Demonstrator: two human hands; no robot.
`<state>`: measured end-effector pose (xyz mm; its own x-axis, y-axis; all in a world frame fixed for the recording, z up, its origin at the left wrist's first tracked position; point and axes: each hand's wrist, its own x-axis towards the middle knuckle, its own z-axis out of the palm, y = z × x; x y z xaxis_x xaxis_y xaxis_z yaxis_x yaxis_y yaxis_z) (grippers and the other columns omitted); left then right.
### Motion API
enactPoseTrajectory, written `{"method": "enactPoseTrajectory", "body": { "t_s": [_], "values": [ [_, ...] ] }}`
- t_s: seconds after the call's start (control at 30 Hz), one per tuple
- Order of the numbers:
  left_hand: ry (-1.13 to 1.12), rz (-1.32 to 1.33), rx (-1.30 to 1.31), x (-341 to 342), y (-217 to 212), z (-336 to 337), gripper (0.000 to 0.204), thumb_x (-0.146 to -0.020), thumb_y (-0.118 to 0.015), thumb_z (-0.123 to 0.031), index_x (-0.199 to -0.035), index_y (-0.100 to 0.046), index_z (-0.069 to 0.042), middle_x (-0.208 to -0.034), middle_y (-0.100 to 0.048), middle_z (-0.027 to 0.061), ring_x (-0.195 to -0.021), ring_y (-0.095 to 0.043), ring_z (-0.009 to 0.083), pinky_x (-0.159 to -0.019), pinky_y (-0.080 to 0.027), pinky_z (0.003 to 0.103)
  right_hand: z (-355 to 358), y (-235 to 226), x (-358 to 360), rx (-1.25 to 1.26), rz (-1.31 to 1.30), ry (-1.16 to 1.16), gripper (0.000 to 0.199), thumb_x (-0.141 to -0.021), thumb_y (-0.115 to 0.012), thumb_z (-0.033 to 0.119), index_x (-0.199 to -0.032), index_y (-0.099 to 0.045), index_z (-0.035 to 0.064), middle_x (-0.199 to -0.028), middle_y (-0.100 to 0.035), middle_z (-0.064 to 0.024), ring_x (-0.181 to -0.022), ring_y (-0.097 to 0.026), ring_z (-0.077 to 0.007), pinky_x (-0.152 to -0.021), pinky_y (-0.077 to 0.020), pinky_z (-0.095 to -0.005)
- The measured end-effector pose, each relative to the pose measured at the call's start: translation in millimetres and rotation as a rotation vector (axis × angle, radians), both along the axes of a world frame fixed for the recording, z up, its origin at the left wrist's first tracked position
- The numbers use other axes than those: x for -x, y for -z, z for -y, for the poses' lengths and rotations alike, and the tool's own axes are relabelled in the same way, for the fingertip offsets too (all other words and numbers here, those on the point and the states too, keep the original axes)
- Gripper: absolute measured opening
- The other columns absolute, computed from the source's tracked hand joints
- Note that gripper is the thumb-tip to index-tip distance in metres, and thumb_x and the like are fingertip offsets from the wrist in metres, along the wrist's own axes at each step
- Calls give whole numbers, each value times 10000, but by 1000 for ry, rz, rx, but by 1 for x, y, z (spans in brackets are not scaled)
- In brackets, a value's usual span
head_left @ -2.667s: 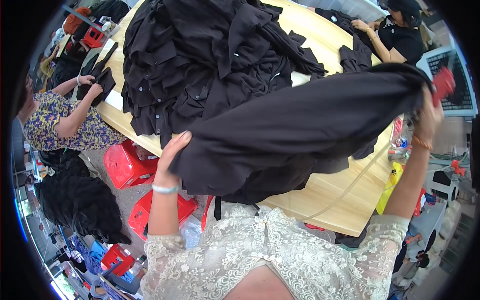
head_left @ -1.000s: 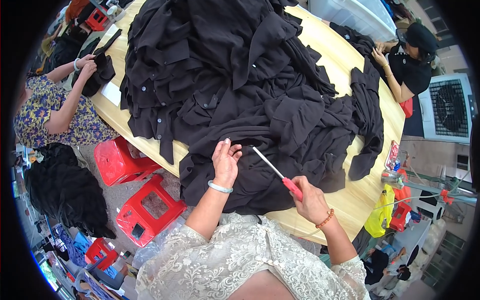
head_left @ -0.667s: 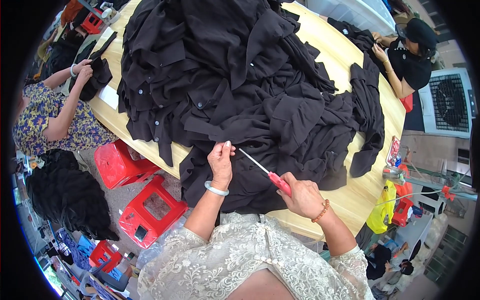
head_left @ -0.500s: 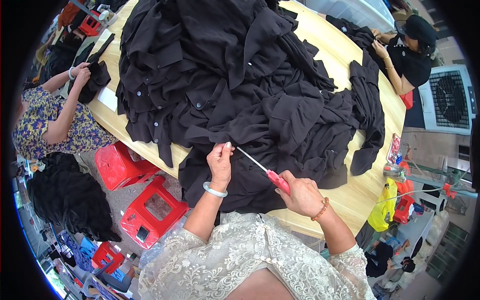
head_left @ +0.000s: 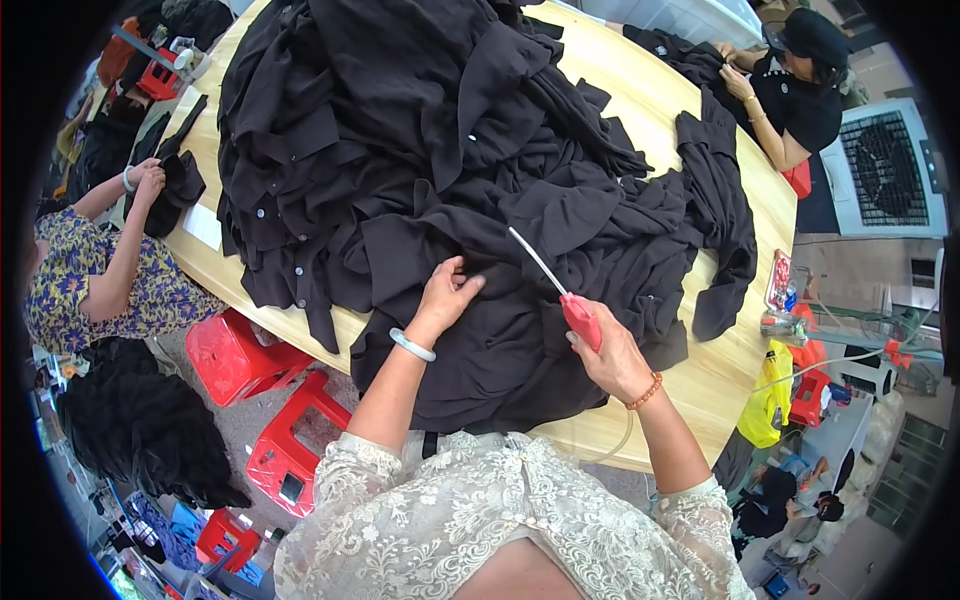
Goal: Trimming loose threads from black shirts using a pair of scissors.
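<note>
A big heap of black button-up garments [head_left: 400, 130] covers most of the table in front of me. My right hand [head_left: 610, 350] grips a red-handled tool, like a soldering iron [head_left: 540, 262], with a thin metal rod and a pale cord [head_left: 627, 440] trailing from behind the hand. The rod points up and to the left over the dark cloth; I cannot tell whether its tip touches it. My left hand [head_left: 447, 297] lies on a black garment [head_left: 450, 360] at the near edge, thumb and fingers apart, apparently holding nothing.
Red stools [head_left: 300, 440] and a black cloth pile [head_left: 150, 430] are at the left. A person [head_left: 120, 265] at the left and another [head_left: 795, 100] at the far right handle black garments. A yellow bag [head_left: 766, 395] hangs beyond the right edge of the wooden table [head_left: 690, 420].
My left hand's fingers have opened from a pinch near the rod's tip. My right hand has moved slightly up and right, with the tool angled more steeply away from the left hand.
</note>
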<state>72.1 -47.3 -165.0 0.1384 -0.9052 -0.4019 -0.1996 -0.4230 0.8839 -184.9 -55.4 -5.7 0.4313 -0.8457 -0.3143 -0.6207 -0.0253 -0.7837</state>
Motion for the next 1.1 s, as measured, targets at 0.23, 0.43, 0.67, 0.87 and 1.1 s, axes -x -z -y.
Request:
{"method": "enactPoseTrajectory", "body": {
  "t_s": [0.23, 0.43, 0.67, 0.87, 1.1],
  "values": [
    [-29, -277, -281, -7, -29, 17, 494, -698, -796, -108, -1102, -557, 45, -869, -596, 66, -723, -553, 110, -650, -447, 223, -14, -3, 12, 30, -95, -4, 392, -860, -603, 83, -1235, -499, 32, -1246, -529, -196, -1126, -532, -399, -941, -449, -401],
    [-173, -594, -79, -2, -36, -16, 156, -784, -704, 3, -925, -639, -7, -800, -630, -7, -688, -557, 47, -630, -452, 199, -21, -14, 12, 95, -128, -56, 361, -850, -603, 67, -1202, -523, 69, -1302, -493, -175, -1078, -563, -402, -900, -482, -419],
    [-220, -271, 234, 9, -34, -38, 115, -827, -677, -40, -914, -653, 31, -767, -571, -24, -644, -502, 37, -594, -405, 190, -30, -28, 7, 60, -222, -173, 362, -820, -620, 38, -1170, -540, 85, -1341, -446, -143, -998, -600, -391, -837, -512, -423],
    [-232, -174, 389, 21, -52, -35, 97, -836, -648, -16, -904, -633, 52, -756, -537, -2, -620, -457, 49, -563, -372, 207, -43, -31, 4, 131, -317, -254, 347, -819, -643, 86, -1155, -559, 103, -1242, -531, -148, -924, -625, -367, -774, -517, -410],
    [-220, -88, 429, 24, -49, -42, 78, -830, -640, 3, -851, -591, 61, -755, -529, 9, -626, -437, 55, -560, -356, 206, -51, -38, 2, 111, -411, -239, 273, -834, -644, 167, -1085, -568, 93, -689, -623, -174, -684, -629, -375, -635, -496, -434]
  ]
}}
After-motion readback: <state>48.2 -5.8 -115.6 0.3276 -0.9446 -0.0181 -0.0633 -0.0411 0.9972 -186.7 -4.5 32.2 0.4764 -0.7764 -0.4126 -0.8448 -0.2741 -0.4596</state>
